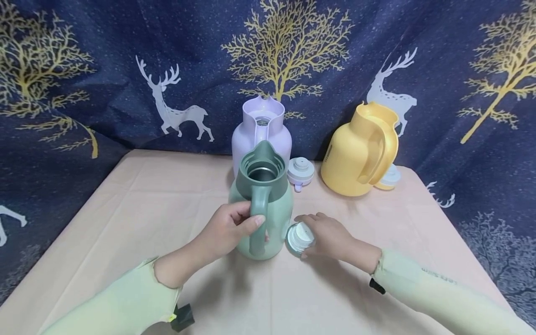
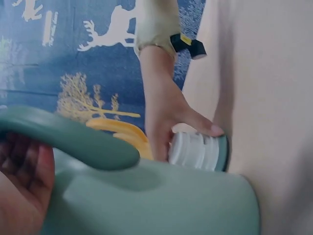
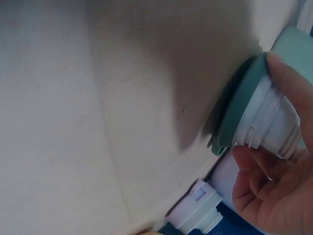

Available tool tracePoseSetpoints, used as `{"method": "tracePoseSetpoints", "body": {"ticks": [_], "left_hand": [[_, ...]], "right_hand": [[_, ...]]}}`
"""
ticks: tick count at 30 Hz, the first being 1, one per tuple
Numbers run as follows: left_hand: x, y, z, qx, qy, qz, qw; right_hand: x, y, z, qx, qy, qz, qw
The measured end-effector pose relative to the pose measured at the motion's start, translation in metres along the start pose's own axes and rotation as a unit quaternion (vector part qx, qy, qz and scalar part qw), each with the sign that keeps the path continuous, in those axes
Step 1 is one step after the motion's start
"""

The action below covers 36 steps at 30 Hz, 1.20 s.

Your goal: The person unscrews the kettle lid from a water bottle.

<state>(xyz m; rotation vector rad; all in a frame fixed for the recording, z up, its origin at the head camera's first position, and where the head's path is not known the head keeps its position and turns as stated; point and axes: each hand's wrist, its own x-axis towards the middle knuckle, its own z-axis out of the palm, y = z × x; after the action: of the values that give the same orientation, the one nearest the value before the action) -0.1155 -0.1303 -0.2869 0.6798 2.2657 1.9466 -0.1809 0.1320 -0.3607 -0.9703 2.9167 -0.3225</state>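
Observation:
A light green thermos jug [image 1: 280,221] with a darker green neck and handle stands upright, its round mouth uncovered. My left hand [image 1: 224,230] grips its handle, the thumb lying across the near side. Just right of the jug's base, my right hand [image 1: 332,236] holds a green lid [image 1: 300,238] by its edge. The lid is turned over, its white threaded stopper [image 3: 269,117] facing up. In the right wrist view the thumb presses the lid's green rim, while the other fingers are curled at the far side.
Behind the green jug stands a lilac jug [image 1: 261,132], also uncovered, with its lid [image 1: 301,171] upside down beside it. To the back right is a yellow jug [image 1: 356,149], partly hiding another lid [image 1: 389,177]. A dark blue patterned cloth [image 1: 188,28] hangs behind the table [image 1: 159,186].

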Motion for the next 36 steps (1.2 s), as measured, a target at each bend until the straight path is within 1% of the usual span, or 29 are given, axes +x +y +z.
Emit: {"method": "tracePoseSetpoints", "body": {"ticks": [3,6,10,12,15,17,19,20,22,25,27,28,31,36], "left_hand": [[-0.005,0.006,0.005,0.006,0.024,-0.01,0.9996],[-0.008,0.009,0.01,0.003,0.043,-0.018,0.9989],[-0.009,0.008,0.016,-0.01,0.049,-0.015,0.9987],[-0.01,0.008,0.019,-0.035,0.043,-0.014,0.9984],[-0.011,0.007,0.024,-0.094,0.026,-0.013,0.9951],[-0.012,0.006,0.027,-0.131,0.016,-0.001,0.9913],[-0.012,0.004,0.031,-0.146,0.013,0.017,0.989],[-0.012,0.003,0.033,-0.143,0.015,0.027,0.9892],[-0.012,0.001,0.037,-0.112,0.024,0.053,0.992],[-0.012,0.001,0.043,-0.057,0.049,0.069,0.9948],[-0.012,0.0,0.046,-0.028,0.063,0.078,0.9946],[-0.013,0.0,0.047,-0.024,0.069,0.078,0.9943],[-0.014,-0.001,0.047,-0.017,0.081,0.093,0.9922],[-0.018,-0.002,0.039,-0.02,0.094,0.114,0.9888]], "right_hand": [[-0.001,0.002,0.002,0.003,0.004,0.0,1.0],[-0.001,0.004,0.003,0.016,0.005,0.006,1.0],[-0.002,0.01,0.004,0.058,0.005,0.014,0.998],[-0.004,0.014,0.005,0.092,0.005,0.012,0.996],[-0.008,0.023,0.006,0.134,0.009,-0.007,0.991],[-0.01,0.028,0.007,0.154,0.007,-0.015,0.988],[-0.012,0.033,0.008,0.156,0.006,-0.021,0.988],[-0.013,0.034,0.009,0.157,0.003,-0.019,0.987],[-0.013,0.036,0.009,0.159,-0.009,-0.013,0.987],[-0.013,0.036,0.009,0.159,-0.024,-0.011,0.987],[-0.012,0.036,0.01,0.158,-0.027,-0.016,0.987],[-0.012,0.036,0.01,0.156,-0.027,-0.018,0.987],[-0.011,0.036,0.012,0.15,-0.021,-0.023,0.988],[-0.01,0.033,0.014,0.155,-0.013,-0.017,0.988]]}}
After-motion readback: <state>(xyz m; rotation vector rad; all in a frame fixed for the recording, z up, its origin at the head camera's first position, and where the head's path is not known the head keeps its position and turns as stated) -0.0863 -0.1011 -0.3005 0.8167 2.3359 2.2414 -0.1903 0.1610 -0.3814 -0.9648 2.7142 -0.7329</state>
